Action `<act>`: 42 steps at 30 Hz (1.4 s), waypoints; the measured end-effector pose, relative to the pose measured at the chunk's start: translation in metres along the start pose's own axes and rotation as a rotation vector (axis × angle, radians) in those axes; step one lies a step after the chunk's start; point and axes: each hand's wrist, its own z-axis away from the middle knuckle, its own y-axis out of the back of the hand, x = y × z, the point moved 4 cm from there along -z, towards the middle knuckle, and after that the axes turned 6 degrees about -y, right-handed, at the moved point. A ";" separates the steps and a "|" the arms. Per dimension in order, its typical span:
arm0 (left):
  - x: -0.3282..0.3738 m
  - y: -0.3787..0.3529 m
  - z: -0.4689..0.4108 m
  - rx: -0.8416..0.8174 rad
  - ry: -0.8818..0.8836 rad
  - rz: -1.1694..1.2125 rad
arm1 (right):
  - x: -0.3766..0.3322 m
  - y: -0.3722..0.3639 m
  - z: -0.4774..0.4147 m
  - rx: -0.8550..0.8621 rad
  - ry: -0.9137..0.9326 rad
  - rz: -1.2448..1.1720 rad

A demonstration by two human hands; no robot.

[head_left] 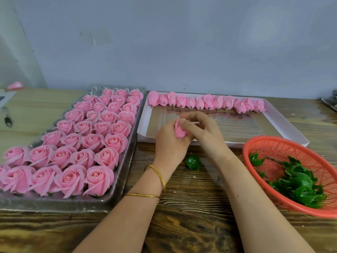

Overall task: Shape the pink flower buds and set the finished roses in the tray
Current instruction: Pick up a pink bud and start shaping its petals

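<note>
Your wooden desk point(182, 225) carries a clear tray point(126, 161) on the left, nearly full of finished roses point(98, 178). Beside it is a white box point(237, 125) with a row of buds point(207, 102), then a red basket point(291, 148) of green calyxes point(300, 187). Your left hand point(169, 143) grips one pink bud point(180, 130) over the box's near edge, and your right hand point(206, 132) pinches its top. A lone calyx point(193, 161) lies near your wrists.

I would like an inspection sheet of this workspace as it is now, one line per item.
Surface: wooden table, dark grain.
Job's things: one bud held; row of buds in white box; finished roses in tray, left.
Clutter: basket of green leaf cups; one loose leaf cup on table; dark tool far left.
Grippers: left hand grips bud; right hand pinches its top.
Cables: nothing seen.
Surroundings: grey wall behind.
</note>
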 end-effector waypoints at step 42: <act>0.001 -0.001 -0.003 -0.029 0.232 0.424 | 0.010 0.000 -0.003 -0.214 -0.051 -0.115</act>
